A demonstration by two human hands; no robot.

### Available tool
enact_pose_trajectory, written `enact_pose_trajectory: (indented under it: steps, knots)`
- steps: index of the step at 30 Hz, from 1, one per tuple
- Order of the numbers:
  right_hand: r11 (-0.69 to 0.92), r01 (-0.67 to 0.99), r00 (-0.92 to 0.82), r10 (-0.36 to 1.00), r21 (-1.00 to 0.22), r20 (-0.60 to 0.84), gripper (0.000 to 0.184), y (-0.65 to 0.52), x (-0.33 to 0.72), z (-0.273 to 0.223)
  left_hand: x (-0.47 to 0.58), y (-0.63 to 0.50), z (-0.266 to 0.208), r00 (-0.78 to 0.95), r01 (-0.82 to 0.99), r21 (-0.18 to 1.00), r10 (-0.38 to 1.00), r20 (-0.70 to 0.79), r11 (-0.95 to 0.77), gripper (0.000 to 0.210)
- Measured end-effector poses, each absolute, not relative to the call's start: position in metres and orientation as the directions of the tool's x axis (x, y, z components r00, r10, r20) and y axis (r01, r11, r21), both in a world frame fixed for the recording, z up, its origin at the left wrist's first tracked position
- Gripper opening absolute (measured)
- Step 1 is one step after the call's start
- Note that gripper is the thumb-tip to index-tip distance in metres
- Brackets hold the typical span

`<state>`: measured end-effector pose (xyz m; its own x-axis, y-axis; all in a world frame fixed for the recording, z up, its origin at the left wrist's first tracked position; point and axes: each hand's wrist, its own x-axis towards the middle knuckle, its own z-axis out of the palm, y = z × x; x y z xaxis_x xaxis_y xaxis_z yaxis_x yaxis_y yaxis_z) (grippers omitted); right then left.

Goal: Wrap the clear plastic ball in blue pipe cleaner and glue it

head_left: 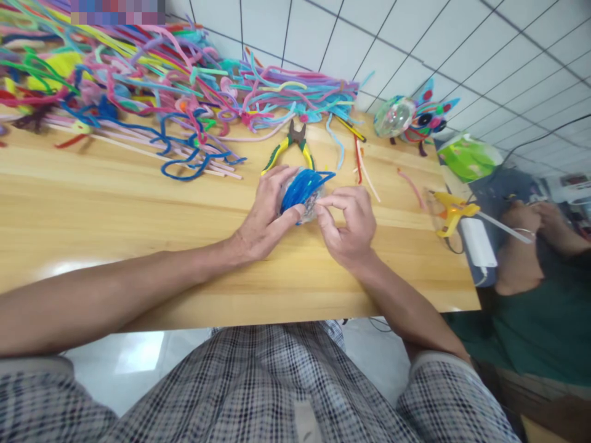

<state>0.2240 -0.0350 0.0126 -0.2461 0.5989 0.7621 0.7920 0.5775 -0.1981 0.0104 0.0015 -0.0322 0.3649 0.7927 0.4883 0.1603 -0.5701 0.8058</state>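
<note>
My left hand is wrapped round a small clear, rounded plastic piece with blue pipe cleaner wound across its upper side. One blue end sticks out to the right. The thumb presses on the near side. At the piece's right edge, my right hand holds thumb and forefinger pinched together; whatever lies between those tips is too small to make out. Just behind the left hand, a pair of cutting pliers with yellow and green handles lies with its jaws pointing away.
Heaps of coloured pipe cleaners cover the back and left of the table. Toward the back right stands a pipe-cleaner figure with a clear ball. A yellow glue gun and white power strip lie right, near another person's hands.
</note>
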Motion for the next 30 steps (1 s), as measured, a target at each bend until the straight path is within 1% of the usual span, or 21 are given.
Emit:
enact_pose_trajectory:
  steps: [4,6,10,14,16,19,21,23,24,26,28,30]
  knots:
    - [0.540,0.808,-0.239,0.667,-0.237,0.705,0.018,-0.032,0.226,0.010,0.010,0.002,-0.031,0.373,0.160,0.815,0.799,0.472,-0.556,0.064]
    - [0.560,0.788,-0.244,0.665,-0.256,0.706,0.018,-0.030,0.227,0.009,0.010,0.002,-0.030,0.375,0.150,0.816,0.796,0.476,-0.559,0.064]
    - [0.586,0.778,-0.259,0.630,-0.229,0.732,0.020,-0.030,0.227,0.009,0.011,0.004,-0.028,0.367,0.128,0.833,0.806,0.464,-0.538,0.064]
    - [0.538,0.811,-0.250,0.675,-0.230,0.694,0.021,-0.031,0.238,0.020,0.010,0.011,-0.029,0.342,0.102,0.879,0.847,0.408,-0.465,0.067]
    - [0.498,0.833,-0.218,0.694,-0.239,0.686,0.020,-0.031,0.253,0.030,0.008,0.015,-0.031,0.315,0.099,0.898,0.869,0.381,-0.429,0.067]
    - [0.405,0.856,-0.124,0.765,-0.322,0.632,0.023,-0.028,0.289,0.042,0.007,0.019,-0.032,0.311,0.096,0.898,0.870,0.382,-0.429,0.065]
    - [0.321,0.855,-0.058,0.839,-0.408,0.540,0.025,-0.027,0.318,0.041,0.007,0.019,-0.031,0.341,0.088,0.881,0.845,0.412,-0.465,0.064]
    - [0.243,0.860,-0.018,0.893,-0.449,0.449,0.020,-0.028,0.346,0.031,0.007,0.018,-0.029,0.377,0.084,0.860,0.815,0.440,-0.504,0.064]
    - [0.211,0.871,-0.011,0.911,-0.444,0.411,0.017,-0.029,0.358,0.023,0.007,0.017,-0.028,0.391,0.085,0.851,0.803,0.449,-0.518,0.063]
    - [0.188,0.896,-0.021,0.923,-0.402,0.385,0.019,-0.031,0.374,0.005,0.006,0.016,-0.026,0.419,0.086,0.842,0.786,0.454,-0.532,0.063]
    - [0.209,0.911,-0.065,0.923,-0.355,0.378,0.020,-0.033,0.380,-0.012,0.006,0.015,-0.025,0.450,0.076,0.841,0.771,0.451,-0.536,0.065]
    - [0.238,0.917,-0.109,0.921,-0.321,0.373,0.017,-0.032,0.379,-0.023,0.006,0.014,-0.025,0.469,0.066,0.840,0.760,0.450,-0.538,0.066]
